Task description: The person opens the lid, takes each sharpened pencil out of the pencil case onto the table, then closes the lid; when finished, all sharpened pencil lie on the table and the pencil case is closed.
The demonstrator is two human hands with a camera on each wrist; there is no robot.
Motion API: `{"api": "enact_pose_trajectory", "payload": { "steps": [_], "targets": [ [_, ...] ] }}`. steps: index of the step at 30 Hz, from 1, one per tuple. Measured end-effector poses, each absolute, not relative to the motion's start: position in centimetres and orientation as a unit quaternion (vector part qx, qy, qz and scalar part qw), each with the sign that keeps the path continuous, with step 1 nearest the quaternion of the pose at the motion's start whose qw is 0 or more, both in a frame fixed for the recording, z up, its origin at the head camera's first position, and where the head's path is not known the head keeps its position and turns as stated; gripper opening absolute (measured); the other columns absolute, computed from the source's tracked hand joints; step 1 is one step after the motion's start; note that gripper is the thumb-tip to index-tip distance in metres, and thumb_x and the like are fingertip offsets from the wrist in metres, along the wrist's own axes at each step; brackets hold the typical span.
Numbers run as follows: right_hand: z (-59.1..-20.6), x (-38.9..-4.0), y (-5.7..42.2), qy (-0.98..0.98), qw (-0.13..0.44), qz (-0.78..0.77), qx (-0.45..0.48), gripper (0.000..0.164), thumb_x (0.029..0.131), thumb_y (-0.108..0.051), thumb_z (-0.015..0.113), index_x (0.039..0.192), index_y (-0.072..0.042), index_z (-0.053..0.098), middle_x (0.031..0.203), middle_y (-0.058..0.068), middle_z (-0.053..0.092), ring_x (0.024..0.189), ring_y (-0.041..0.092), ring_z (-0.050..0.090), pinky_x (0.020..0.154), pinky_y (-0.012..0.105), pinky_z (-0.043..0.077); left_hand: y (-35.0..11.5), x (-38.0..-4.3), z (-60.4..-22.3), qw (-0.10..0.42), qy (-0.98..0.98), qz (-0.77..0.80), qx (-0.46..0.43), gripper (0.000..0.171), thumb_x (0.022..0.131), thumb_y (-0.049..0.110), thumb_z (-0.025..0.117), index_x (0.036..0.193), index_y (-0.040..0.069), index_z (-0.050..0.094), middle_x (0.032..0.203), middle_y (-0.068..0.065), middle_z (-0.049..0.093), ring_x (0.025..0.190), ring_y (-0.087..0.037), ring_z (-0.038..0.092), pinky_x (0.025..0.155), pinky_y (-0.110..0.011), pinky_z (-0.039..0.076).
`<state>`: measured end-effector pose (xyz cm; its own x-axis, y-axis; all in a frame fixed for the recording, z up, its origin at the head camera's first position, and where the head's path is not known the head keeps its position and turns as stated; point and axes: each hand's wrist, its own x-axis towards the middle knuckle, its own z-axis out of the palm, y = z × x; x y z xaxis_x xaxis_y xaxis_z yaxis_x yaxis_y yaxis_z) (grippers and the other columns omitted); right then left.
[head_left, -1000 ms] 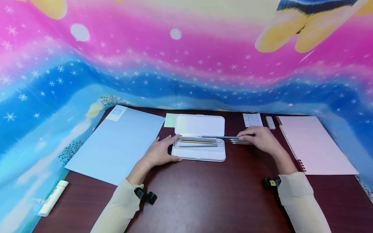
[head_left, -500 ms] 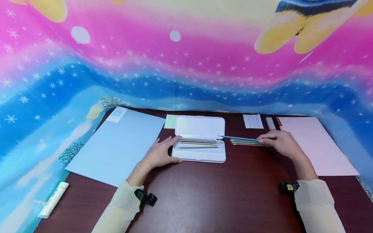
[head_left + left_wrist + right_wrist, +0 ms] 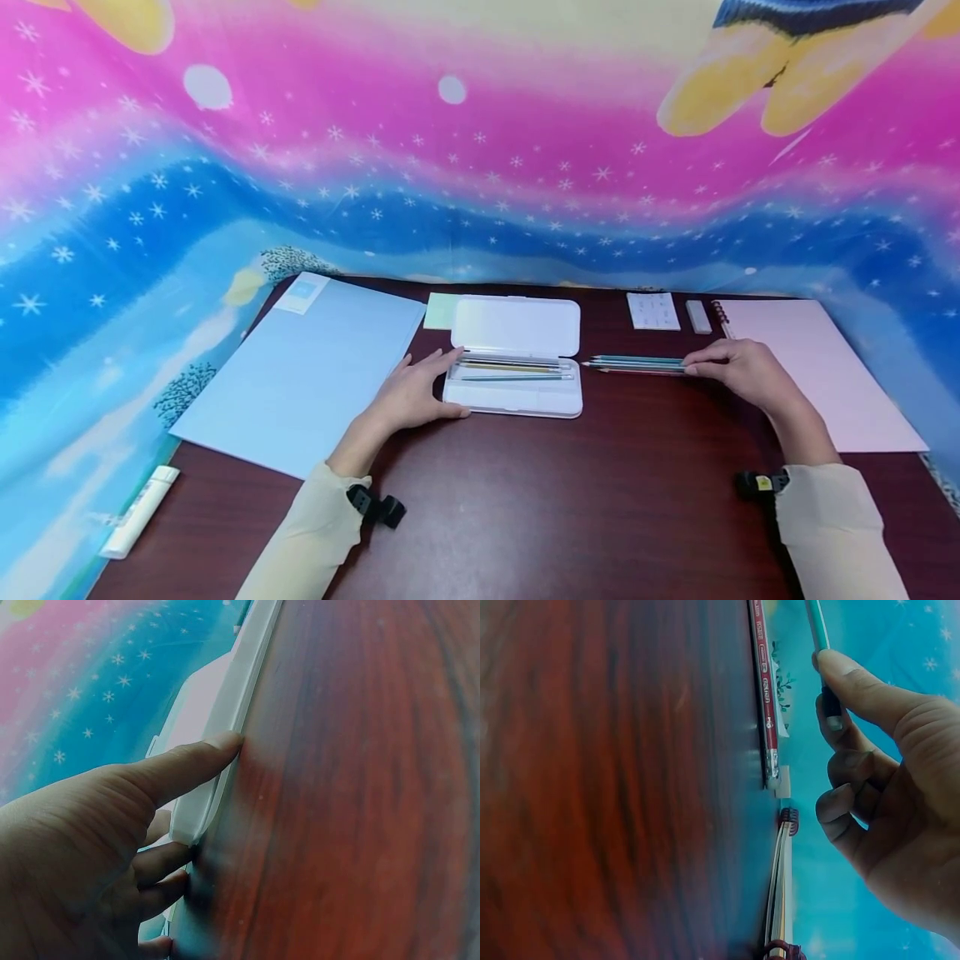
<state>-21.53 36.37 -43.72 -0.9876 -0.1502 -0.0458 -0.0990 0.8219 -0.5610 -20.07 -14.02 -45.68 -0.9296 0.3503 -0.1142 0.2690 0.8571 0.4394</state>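
Observation:
An opened white pencil case [image 3: 517,325] lies at the centre of the table, with several pencils [image 3: 517,367] in its lower tray. My left hand [image 3: 412,390] holds the case by its left end; in the left wrist view the thumb presses its front edge while the fingers bend round the corner. To the right of the case, my right hand [image 3: 750,375] pinches a green pencil [image 3: 820,630] near its eraser end between thumb and index finger. Beneath it in the right wrist view, a red pencil [image 3: 766,690] lies on the table beside other pencils.
A light blue folder [image 3: 307,375] lies on the left, with a white tube [image 3: 140,512] at the table's left edge. Behind are a green paper [image 3: 438,311], a written note [image 3: 652,311] and an eraser [image 3: 698,317]. A pink spiral notebook [image 3: 832,375] lies at right.
My right hand has carried the green pencil rightward, away from over the case, and lowered it alongside the pencils on the table. My left hand has stayed at the case.

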Motion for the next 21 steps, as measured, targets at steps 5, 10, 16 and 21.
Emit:
{"api": "enact_pose_trajectory", "payload": {
  "steps": [5,10,16,21],
  "targets": [
    [-43.8,-21.6,36.8,0.956,0.052,-0.281,-0.069,0.018,0.094,-0.030,0.073,0.102,-0.017,0.083,0.108,0.011,0.077,0.104,0.029,0.065,0.085,0.033,0.051,-14.0,-20.1,-45.7,0.096,0.959,0.213,0.161,0.099,0.080,0.054,0.081,0.160,0.026,0.033,0.159,-0.006,0.046,0.153,-0.026,0.034,0.127,-0.059,0.015],
    [-43.9,-21.5,37.4,0.956,0.071,-0.278,-0.054,0.017,0.094,-0.029,0.074,0.103,-0.018,0.083,0.111,0.012,0.076,0.109,0.034,0.065,0.092,0.048,0.052,-14.0,-20.1,-45.8,0.096,0.959,0.213,0.162,0.099,0.079,0.055,0.081,0.160,0.026,0.032,0.159,-0.006,0.046,0.153,-0.026,0.034,0.127,-0.059,0.015],
    [-44.1,-21.5,37.7,0.959,0.087,-0.268,-0.038,0.015,0.092,-0.026,0.075,0.103,-0.017,0.081,0.114,0.016,0.075,0.109,0.035,0.062,0.087,0.046,0.052,-14.0,-20.2,-45.8,0.096,0.959,0.212,0.162,0.099,0.079,0.055,0.081,0.161,0.026,0.032,0.159,-0.005,0.046,0.153,-0.026,0.034,0.127,-0.059,0.015],
    [-44.1,-21.9,37.8,0.966,0.092,-0.234,-0.053,0.008,0.093,-0.019,0.073,0.097,-0.017,0.080,0.106,0.014,0.075,0.096,0.029,0.061,0.078,0.037,0.047,-14.0,-20.2,-45.9,0.095,0.959,0.212,0.163,0.099,0.079,0.055,0.081,0.160,0.026,0.032,0.159,-0.005,0.046,0.153,-0.025,0.034,0.127,-0.059,0.015]
  ]
}}
